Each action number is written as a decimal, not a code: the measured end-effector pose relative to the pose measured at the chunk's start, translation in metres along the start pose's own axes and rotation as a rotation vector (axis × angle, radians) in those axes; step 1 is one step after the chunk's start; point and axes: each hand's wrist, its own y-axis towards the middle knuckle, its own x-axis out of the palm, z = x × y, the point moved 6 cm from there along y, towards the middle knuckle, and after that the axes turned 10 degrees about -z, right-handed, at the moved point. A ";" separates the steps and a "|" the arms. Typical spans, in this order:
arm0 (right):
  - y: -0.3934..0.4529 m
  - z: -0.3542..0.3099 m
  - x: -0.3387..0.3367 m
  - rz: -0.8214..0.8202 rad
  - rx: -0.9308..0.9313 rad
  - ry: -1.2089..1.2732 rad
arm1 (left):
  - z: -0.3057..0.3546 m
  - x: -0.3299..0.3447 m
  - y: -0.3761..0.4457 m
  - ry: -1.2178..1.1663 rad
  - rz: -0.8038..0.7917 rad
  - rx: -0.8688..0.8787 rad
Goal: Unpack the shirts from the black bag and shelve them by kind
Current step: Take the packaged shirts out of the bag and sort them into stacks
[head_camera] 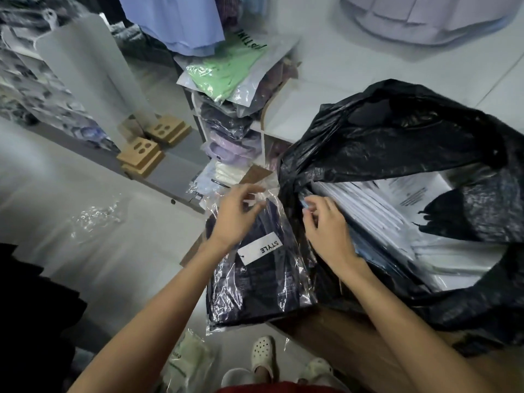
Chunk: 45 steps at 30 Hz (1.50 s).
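**Q:** What lies closest to the person?

**A:** At six o'clock, the person's feet in white perforated clogs [263, 357] on a pale tiled floor [93, 251]. Beside them, at seven o'clock, lies a pale green packet [188, 361] in clear wrap.

**Q:** And the hands?

**A:** Both bare forearms reach up toward the centre. The left hand [236, 215] rests on top of a dark navy shirt [255, 279] sealed in a clear plastic sleeve, with a white tag [259, 248] reading "STYLE". Its fingers are loosely curled, the tips pinching the crinkled upper edge of the sleeve. The right hand [326, 225], just beside it at about one o'clock from the shirt, has its fingers curled at the mouth of the black bag [397, 143]; they seem to be gripping the edge of a packet there, but I cannot tell for certain.

**Q:** Where is the bag?

**A:** It fills the three o'clock side, wide open, touching the navy shirt's right edge. Inside stands a row of flat white-wrapped shirt packets [368, 211], packed on edge.

**Q:** What is farther off?

**A:** At twelve o'clock, a white shelf unit [263, 137] stuffed with bagged shirts, a bright green one [224, 72] on top. At ten o'clock, two brown cardboard pieces [153, 146] sit on a grey ledge. A blue garment [181, 21] hangs at eleven.
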 end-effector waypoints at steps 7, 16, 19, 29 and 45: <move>-0.026 0.027 -0.041 -0.077 0.060 -0.329 | 0.077 0.104 0.027 0.278 -0.388 0.387; -0.007 0.088 -0.090 -0.103 0.267 -0.320 | 0.095 0.157 0.075 0.634 -0.579 0.381; 0.000 0.094 -0.100 -0.107 0.293 -0.317 | 0.116 0.165 0.080 0.868 -0.501 0.365; -0.034 0.086 -0.110 -0.221 0.118 -0.248 | 0.136 0.161 0.053 0.891 -0.514 0.815; -0.070 0.067 -0.198 0.015 0.230 0.209 | 0.182 0.125 0.054 0.223 -0.321 0.713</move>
